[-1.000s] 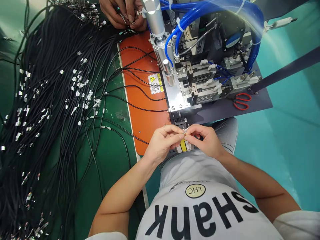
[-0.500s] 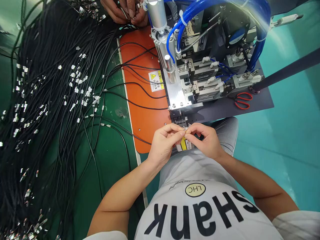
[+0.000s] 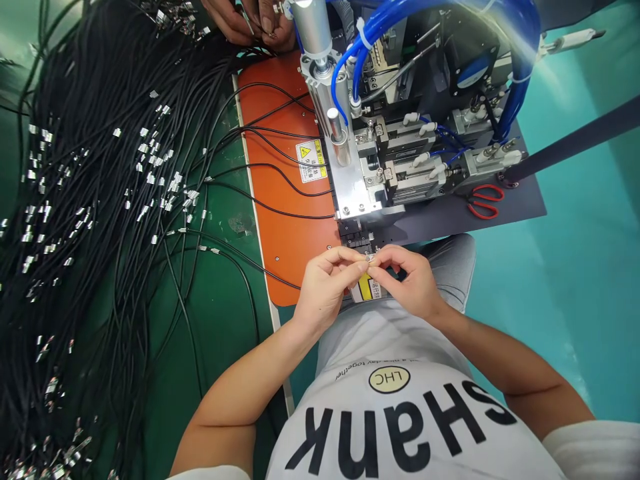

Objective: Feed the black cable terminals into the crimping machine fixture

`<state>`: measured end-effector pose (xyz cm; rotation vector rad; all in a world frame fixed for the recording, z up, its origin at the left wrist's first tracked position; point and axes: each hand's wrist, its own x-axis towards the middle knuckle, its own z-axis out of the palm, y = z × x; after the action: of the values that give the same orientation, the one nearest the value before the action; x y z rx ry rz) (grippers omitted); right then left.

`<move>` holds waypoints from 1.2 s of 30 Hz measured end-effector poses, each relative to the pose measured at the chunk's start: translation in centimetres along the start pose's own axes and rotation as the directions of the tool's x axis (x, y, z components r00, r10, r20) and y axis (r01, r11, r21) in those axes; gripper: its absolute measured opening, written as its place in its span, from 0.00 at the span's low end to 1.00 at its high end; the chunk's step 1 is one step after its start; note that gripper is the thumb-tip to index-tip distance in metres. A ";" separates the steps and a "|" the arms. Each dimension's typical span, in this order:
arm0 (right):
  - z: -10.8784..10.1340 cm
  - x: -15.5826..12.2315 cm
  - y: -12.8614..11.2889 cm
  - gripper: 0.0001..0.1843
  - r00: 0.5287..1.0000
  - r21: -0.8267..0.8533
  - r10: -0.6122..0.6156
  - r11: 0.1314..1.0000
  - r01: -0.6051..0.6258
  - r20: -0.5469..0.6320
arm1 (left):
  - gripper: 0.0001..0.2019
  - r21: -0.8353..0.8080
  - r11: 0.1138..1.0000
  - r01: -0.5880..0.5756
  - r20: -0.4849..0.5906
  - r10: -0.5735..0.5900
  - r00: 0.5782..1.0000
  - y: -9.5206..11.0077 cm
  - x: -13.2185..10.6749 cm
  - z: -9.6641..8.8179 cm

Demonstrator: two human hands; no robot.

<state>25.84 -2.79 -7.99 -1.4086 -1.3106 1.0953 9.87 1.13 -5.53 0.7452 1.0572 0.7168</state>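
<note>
My left hand point(image 3: 327, 283) is pinched closed on the end of a black cable point(image 3: 260, 265), which runs in from the left across the orange plate point(image 3: 295, 247). Fingertip to fingertip with it, my right hand point(image 3: 411, 280) pinches the small light-coloured wires point(image 3: 371, 257) at that cable end. Much of the wire end is hidden by my fingers. Both hands are just in front of the machine's lower black block point(image 3: 356, 233), above a yellow and white label point(image 3: 367, 288).
Several black cables point(image 3: 150, 87) with silvery ends pile on the green table point(image 3: 233, 333) at left. Ahead stands a pneumatic machine point(image 3: 345, 173) with blue hoses point(image 3: 415, 13). Red-handled scissors point(image 3: 485, 201) lie on its dark base. Another person's hands point(image 3: 250, 23) work at the top.
My hands stay together in nearly the same place, with only slight finger movement at the wires. The whole view has shifted a few pixels left.
</note>
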 end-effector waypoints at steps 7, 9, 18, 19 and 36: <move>-0.1 0.1 -0.1 0.04 1.000 0.003 -0.024 1.000 0.024 -0.009 | 0.07 0.009 1.000 -0.013 -0.002 0.013 1.000 0.0 -0.1 0.0; 0.0 0.1 -0.1 0.05 0.999 0.002 -0.035 0.999 0.035 -0.013 | 0.08 -0.009 1.000 0.010 0.006 -0.010 1.000 0.1 -0.1 0.1; -0.4 0.1 -0.2 0.03 1.000 0.000 -0.013 1.000 0.013 0.012 | 0.08 0.007 1.000 0.010 0.000 -0.010 1.000 0.1 -0.2 -0.1; -0.7 0.2 -0.4 0.02 1.000 -0.005 0.010 1.000 -0.009 0.020 | 0.08 0.023 1.000 0.002 -0.003 -0.002 1.000 0.1 -0.3 -0.1; -1.6 1.0 -1.6 0.04 0.996 -0.037 0.082 0.996 -0.081 0.039 | 0.09 0.201 0.979 -0.037 0.039 0.030 0.999 0.4 0.0 -0.3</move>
<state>27.15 -1.82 -6.12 -1.4845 -1.3166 1.1652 9.50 1.46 -5.30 0.9490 1.0974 0.6284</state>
